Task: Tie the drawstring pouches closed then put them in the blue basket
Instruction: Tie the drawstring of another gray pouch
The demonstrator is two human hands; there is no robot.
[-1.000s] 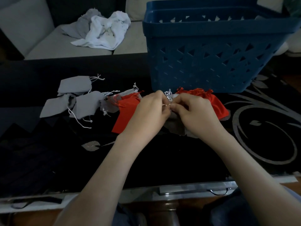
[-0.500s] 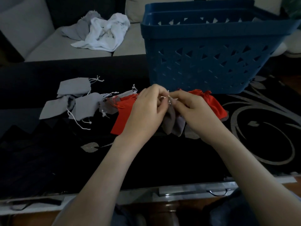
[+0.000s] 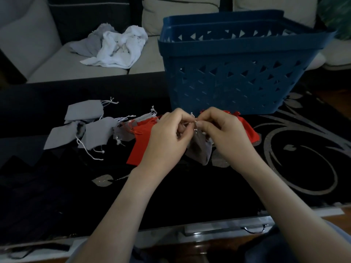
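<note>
Though low on black tablecloth (image 3: pixel 190 196) a second ago, now lifted: small grey fabric drawstring pouch (image 3: pixel 200 150); cords (image 3: pixel 192 115) pinched between left hand (image 3: pixel 167 137) and right hand (image 3: pixel 226 130), near blue plastic lattice basket (image 3: pixel 228 80). Judged mid-knot; basketing pending.

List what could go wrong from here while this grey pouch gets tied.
1. The left hand and right hand pinch only the thin drawstring of the grey pouch. In this dim light it may slip, leaving the knot loose.
2. A red pouch lies close beside it, and its loose cords could snag in the knot.
</note>
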